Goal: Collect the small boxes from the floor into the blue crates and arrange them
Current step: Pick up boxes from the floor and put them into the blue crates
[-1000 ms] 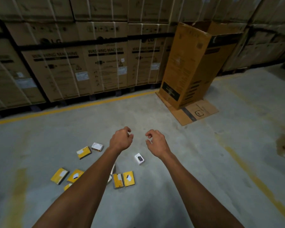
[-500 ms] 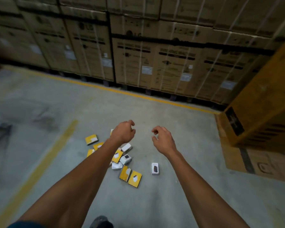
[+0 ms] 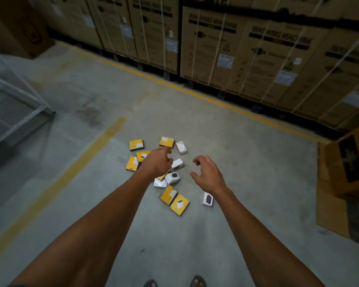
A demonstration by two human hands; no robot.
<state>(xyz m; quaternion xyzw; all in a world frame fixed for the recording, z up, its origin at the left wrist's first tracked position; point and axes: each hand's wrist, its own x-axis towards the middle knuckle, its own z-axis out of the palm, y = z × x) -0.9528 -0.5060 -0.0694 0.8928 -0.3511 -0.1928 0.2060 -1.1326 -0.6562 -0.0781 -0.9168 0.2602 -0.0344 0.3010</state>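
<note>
Fingers (image 3: 195, 160) loose over floor boxes (image 3: 175, 182), empty-handed

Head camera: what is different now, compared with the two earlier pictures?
The view swung left, so the small boxes now lie centred ahead and the tall open carton has slid to the right edge. The left hand and right hand stay open and empty above the pile. No box has been picked up.

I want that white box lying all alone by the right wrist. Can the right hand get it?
Probably yes. The right hand is open and empty, and the lone white box lies on bare floor with nothing covering it.
</note>
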